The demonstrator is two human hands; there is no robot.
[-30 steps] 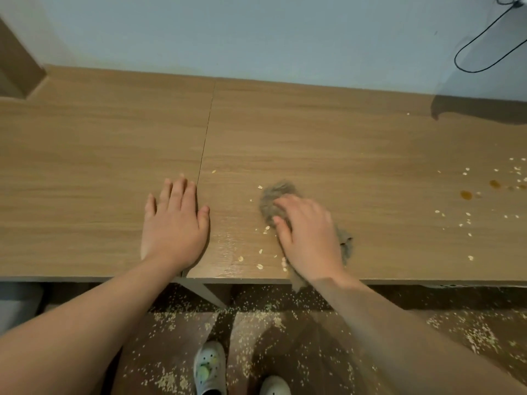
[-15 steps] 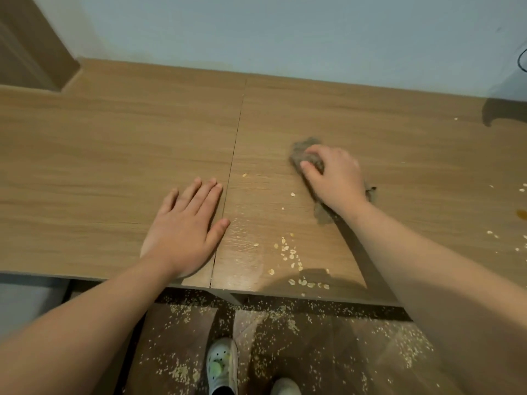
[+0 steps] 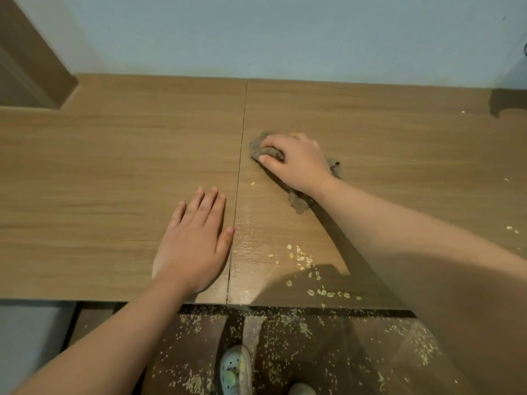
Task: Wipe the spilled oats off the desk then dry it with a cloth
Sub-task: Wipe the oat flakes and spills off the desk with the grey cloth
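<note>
The wooden desk (image 3: 114, 166) stands against a pale blue wall (image 3: 256, 32). Right of its middle seam (image 3: 242, 132) the right hand (image 3: 296, 163) curls its grip on a grey cloth (image 3: 256, 148); the left hand (image 3: 194, 246) lies flat, grip wide. Oats (image 3: 291, 255) lie at the near edge and on the floor (image 3: 370, 352) below.

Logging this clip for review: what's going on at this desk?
A person is wiping a wooden desk. The right hand grips a crumpled grey cloth just right of the desk's seam; the left hand rests flat on the desk, left of the seam. Spilled oats lie near the front edge, with many more on the floor.
</note>
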